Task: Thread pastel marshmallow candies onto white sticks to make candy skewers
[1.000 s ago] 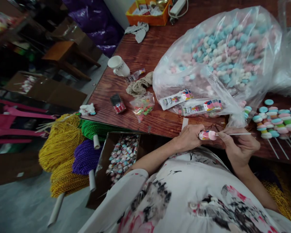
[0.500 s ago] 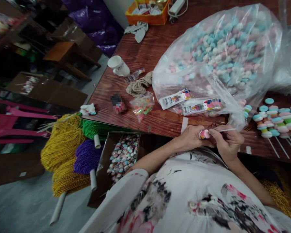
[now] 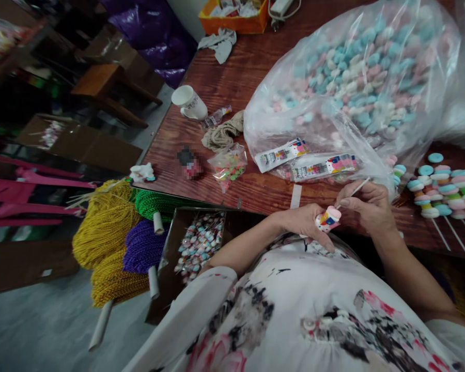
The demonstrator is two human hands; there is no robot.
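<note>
While our right hand [image 3: 373, 207] pinches the stick [image 3: 359, 186], our left hand [image 3: 303, 221] grasps the sweet [image 3: 328, 219]: likely light, squashable, best held mid-length.

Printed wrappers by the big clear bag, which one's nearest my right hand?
The wrapper on the right; the wrapper on the left lies farther from your right hand, nearer the mug.

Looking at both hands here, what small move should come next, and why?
Probably pinch the printed wrapper snug around the white stick: the left hand holds the wrapped candy, and the right hand grips the stick close to the candy's pink end. Whether the wrapper is closed there, I cannot tell.
</note>
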